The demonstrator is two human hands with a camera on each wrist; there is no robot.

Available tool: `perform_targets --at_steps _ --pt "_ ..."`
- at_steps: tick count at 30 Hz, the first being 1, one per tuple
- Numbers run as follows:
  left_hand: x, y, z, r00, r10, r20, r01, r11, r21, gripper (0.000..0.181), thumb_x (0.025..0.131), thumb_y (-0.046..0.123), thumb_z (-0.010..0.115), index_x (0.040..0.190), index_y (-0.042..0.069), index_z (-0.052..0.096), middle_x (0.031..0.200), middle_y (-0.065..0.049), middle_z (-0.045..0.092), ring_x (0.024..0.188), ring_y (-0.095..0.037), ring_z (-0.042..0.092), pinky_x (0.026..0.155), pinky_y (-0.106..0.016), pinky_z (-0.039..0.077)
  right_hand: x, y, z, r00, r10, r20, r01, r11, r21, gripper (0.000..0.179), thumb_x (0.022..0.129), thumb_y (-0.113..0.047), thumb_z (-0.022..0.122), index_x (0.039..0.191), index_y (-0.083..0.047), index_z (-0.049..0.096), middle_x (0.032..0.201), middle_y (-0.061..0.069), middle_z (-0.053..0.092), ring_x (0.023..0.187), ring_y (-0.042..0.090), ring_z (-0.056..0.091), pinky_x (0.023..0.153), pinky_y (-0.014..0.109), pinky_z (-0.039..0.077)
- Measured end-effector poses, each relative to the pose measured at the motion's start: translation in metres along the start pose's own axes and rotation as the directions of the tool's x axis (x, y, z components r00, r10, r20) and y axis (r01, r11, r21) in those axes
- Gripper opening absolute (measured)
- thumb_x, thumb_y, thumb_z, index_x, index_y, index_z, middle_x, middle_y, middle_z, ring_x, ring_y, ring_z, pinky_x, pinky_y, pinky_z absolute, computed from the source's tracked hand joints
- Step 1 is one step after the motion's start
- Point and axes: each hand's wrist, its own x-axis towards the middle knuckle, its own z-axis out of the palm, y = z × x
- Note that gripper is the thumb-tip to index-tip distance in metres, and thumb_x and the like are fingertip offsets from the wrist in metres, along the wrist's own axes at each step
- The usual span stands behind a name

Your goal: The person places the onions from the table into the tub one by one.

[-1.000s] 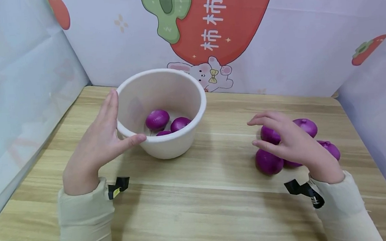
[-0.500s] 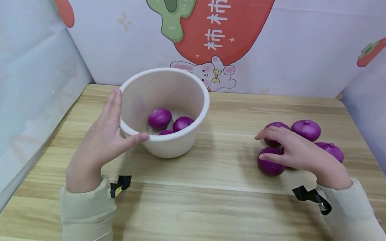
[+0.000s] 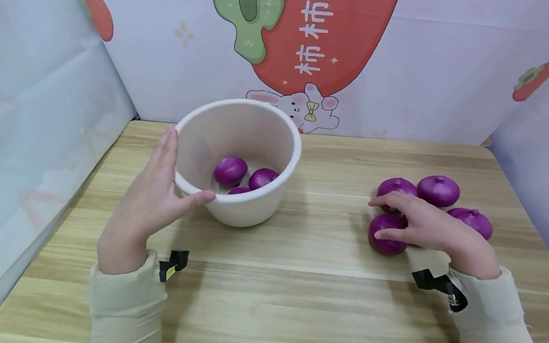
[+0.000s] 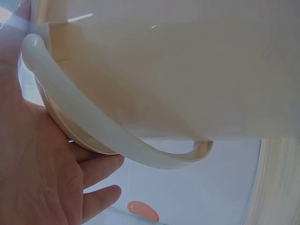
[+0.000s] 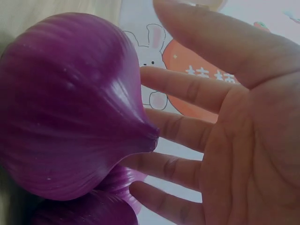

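Bright head view, soft shadows [image 3: 180,300]

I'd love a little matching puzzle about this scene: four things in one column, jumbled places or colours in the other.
1. left hand
2. right hand
3. bucket
4. printed rabbit

A. on the backdrop
B. at the bucket
C. white, with red onions inside
D. at the red onions on the table

Pairs: 1-B, 2-D, 3-C, 4-A

Left hand [image 4: 40,164] partly behind curved handle [image 4: 103,129] of pale bucket [image 4: 187,70]; red oval print [image 4: 143,211] below.
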Motion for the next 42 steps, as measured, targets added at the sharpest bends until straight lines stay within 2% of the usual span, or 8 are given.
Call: perform_targets --at_steps 11,21,28,33,36,42 --pt "-0.0003 -0.0001 -0.0005 1.000 -0.013 -0.004 0.013 1.000 -0.013 0.119 0.081 0.063 0.070 0.159 0.022 -0.009 0.168 0.005 -0.007 0.157 -0.023 0.002 0.114 -0.069 0.025 -0.0010 0.0038 0.0018 0.997 0.040 0.060 -0.041 0.999 0.016 0.058 0.084 -0.027 0.080 0.133 -0.005 0.058 0.133 0.016 0.062 0.128 0.039 0.054 0.104 0.060 0.045" --pt "-0.0006 0.0004 0.0006 0.999 -0.032 0.010 0.032 0.999 -0.007 0.119 0.081 0.064 0.069 0.159 0.022 -0.010 0.168 0.007 -0.008 0.157 -0.022 0.000 0.113 -0.071 0.025 -0.0005 0.0029 0.0052 0.993 0.068 0.095 -0.066 0.997 -0.028 0.060 0.082 -0.034 0.081 0.132 -0.010 0.059 0.133 0.016 0.062 0.121 0.038 0.060 0.096 0.061 0.050" --pt "-0.0013 0.0001 0.0013 1.000 -0.022 0.003 0.022 1.000 -0.005 0.118 0.081 0.064 0.069 0.159 0.021 -0.008 0.168 0.005 -0.007 0.157 -0.023 0.001 0.112 -0.071 0.026 -0.0004 0.0018 0.0081 0.976 0.141 0.165 -0.136 0.990 -0.041 0.066 0.078 -0.038 0.083 0.135 -0.016 0.057 0.141 0.021 0.055 0.126 0.043 0.055 0.094 0.065 0.049" --pt "-0.0018 0.0000 0.0012 1.000 -0.016 0.001 0.016 1.000 -0.008 0.119 0.081 0.063 0.069 0.159 0.020 -0.008 0.168 0.006 -0.007 0.157 -0.022 0.001 0.113 -0.071 0.026 -0.0011 0.0028 0.0093 0.970 0.117 0.213 -0.121 0.993 0.006 0.068 0.076 -0.034 0.086 0.134 -0.015 0.058 0.139 0.022 0.055 0.122 0.042 0.057 0.094 0.063 0.050" --pt "-0.0021 0.0005 0.0011 1.000 -0.016 0.003 0.016 1.000 -0.014 0.119 0.081 0.063 0.070 0.159 0.021 -0.009 0.168 0.006 -0.007 0.157 -0.022 0.000 0.113 -0.071 0.025 -0.0015 0.0040 0.0094 0.972 0.097 0.216 -0.103 0.994 0.018 0.066 0.075 -0.033 0.086 0.132 -0.014 0.058 0.137 0.021 0.056 0.119 0.040 0.059 0.093 0.061 0.051" --pt "-0.0024 0.0011 0.0014 1.000 -0.015 0.006 0.015 1.000 -0.017 0.118 0.081 0.062 0.070 0.159 0.022 -0.010 0.168 0.005 -0.007 0.157 -0.023 0.000 0.113 -0.071 0.025 -0.0015 0.0051 0.0094 0.971 0.126 0.201 -0.129 0.992 0.001 0.063 0.077 -0.034 0.085 0.132 -0.016 0.058 0.137 0.019 0.057 0.119 0.040 0.059 0.092 0.064 0.051"
